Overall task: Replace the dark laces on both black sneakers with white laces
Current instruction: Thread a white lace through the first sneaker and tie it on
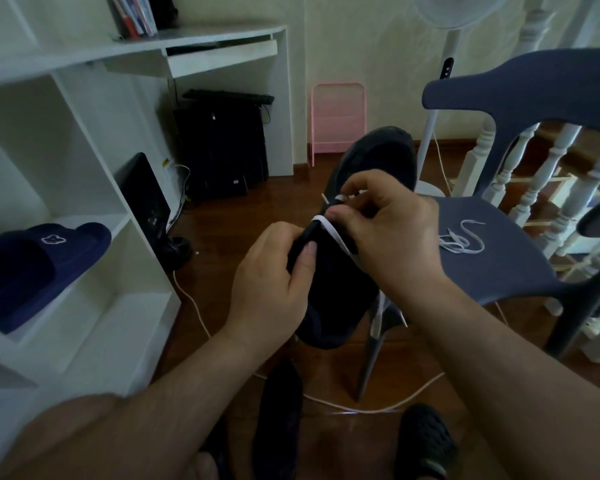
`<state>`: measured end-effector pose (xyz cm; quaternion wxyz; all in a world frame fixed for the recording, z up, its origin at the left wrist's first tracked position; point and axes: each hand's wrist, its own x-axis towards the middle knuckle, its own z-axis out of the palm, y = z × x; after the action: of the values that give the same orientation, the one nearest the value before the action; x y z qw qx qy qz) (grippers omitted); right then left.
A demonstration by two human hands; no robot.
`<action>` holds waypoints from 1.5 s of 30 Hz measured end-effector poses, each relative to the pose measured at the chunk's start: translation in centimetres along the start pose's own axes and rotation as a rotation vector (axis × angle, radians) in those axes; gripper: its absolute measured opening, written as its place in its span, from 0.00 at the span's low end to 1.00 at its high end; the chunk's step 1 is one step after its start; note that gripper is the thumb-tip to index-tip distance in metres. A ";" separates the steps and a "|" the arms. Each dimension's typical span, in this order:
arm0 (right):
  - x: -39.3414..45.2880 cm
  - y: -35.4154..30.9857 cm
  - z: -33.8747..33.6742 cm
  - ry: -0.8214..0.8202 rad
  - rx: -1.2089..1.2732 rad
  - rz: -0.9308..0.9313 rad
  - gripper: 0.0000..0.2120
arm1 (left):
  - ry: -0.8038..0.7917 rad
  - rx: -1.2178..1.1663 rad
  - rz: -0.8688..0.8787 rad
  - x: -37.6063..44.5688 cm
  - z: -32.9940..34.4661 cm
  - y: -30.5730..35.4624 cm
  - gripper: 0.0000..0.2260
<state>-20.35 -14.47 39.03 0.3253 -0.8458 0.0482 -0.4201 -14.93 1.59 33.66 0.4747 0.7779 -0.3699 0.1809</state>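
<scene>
A black sneaker (361,237) is held up in the middle of the view, its toe pointing to 12 o'clock and its heel to 6 o'clock. The left hand (274,282) is closed around the left side of the sneaker, the thumb pressed on the upper edge. The right hand (392,230) is at 3 o'clock of the sneaker, with the fingers curled; a white lace (329,230) is pinched between thumb and fingertips near the eyelets. The lace is seen running across the tongue and down the right side of the sneaker.

A second white lace (463,240) is lying loose on the seat of a grey-blue chair (499,265), at 3 o'clock of the hands, well apart from them. Another dark shoe (281,410) is on the wooden floor (222,244) at 6 o'clock, below the held sneaker. A white cable (361,407) is lying on the floor near it. At 9 o'clock a white shelf (94,271) is seen, with a navy slipper (42,265) resting on it.
</scene>
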 end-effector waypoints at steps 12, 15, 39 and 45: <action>-0.4 1.4 -1.3 -0.055 -0.004 -0.005 0.15 | 0.233 -0.159 -0.397 0.9 -0.7 -1.3 0.05; -1.1 1.5 -1.0 -0.262 -0.195 0.011 0.17 | 0.250 -0.172 -0.422 0.8 -0.8 -1.5 0.06; -2.1 3.0 0.2 -0.015 -0.361 -0.044 0.12 | 0.175 -0.530 -0.531 2.3 -1.7 -1.3 0.04; -1.5 3.6 -0.2 0.044 -0.415 -0.079 0.12 | 0.173 -0.507 -0.478 2.4 -2.3 -1.7 0.12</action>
<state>-20.77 -16.83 36.01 0.1263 -0.8864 0.1075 -0.4321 -11.90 3.09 35.32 0.7110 0.6818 -0.1690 0.0322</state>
